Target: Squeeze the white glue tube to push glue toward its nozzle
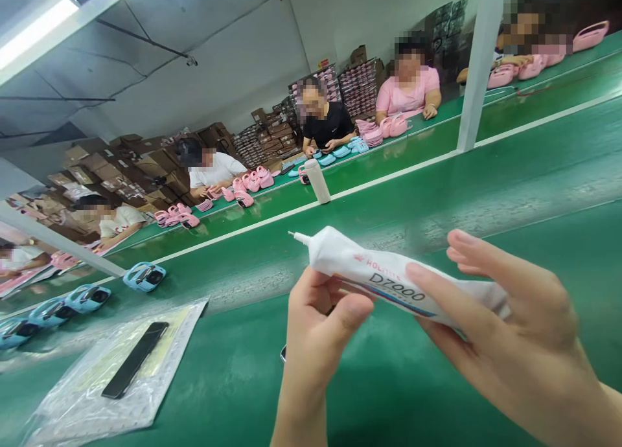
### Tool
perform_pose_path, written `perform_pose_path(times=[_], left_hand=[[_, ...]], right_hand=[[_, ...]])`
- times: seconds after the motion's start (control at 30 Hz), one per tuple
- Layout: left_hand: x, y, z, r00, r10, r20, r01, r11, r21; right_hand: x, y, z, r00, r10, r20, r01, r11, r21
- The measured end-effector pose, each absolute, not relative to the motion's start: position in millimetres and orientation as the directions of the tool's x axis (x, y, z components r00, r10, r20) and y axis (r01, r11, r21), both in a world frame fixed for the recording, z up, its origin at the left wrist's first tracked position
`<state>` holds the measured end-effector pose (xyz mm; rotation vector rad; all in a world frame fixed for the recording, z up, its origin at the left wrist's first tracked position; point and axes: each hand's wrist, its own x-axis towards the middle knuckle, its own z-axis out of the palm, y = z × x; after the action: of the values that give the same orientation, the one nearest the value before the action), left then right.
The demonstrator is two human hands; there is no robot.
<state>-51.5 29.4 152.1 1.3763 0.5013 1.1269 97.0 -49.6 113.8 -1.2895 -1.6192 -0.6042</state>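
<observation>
Holding the white tube (389,272) over the green tabletop (228,376), nearer than the pale cylinder (317,181) | left hand (318,327): gripping from below near the nozzle (302,239) | right hand (515,311): pinching toward its tail | step: seemingly readying it — next likely calls for steady aim, light pressure

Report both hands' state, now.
Left hand: holding the tube near its nozzle.
Right hand: holding the same tube toward its tail end.

A tube light (37,31) glowed overhead. Cardboard boxes (165,167) stood piled before a pale wall (253,74). White posts (479,71) flanked the green worktop (223,376).
</observation>
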Motion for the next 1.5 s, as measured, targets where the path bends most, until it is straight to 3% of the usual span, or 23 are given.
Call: perform_pose_path(times=[0.2,0.4,0.8,1.07,1.5], left_hand=[[-44,29,142,0.377,0.872,0.313,-0.366,-0.17,0.915],[-47,31,146,0.403,0.835,0.375,-0.411,-0.201,0.889],[-46,20,149,0.469,0.775,0.424,-0.407,-0.236,0.882],[-48,23,148,0.51,0.685,0.521,-0.425,-0.326,0.845],[-47,25,145,0.443,0.778,0.446,-0.316,-0.33,0.889]], right_hand=[[85,-46,112,-0.098,0.442,0.892,0.902,0.418,-0.108],[95,-50,121,-0.044,0.589,0.807,0.799,0.506,-0.326],[102,-47,120,-0.058,0.693,0.719,0.704,0.539,-0.462],[102,-47,120,-0.043,0.694,0.719,0.593,0.597,-0.54],[104,-38,110,-0.056,0.707,0.705,0.614,0.582,-0.534]])
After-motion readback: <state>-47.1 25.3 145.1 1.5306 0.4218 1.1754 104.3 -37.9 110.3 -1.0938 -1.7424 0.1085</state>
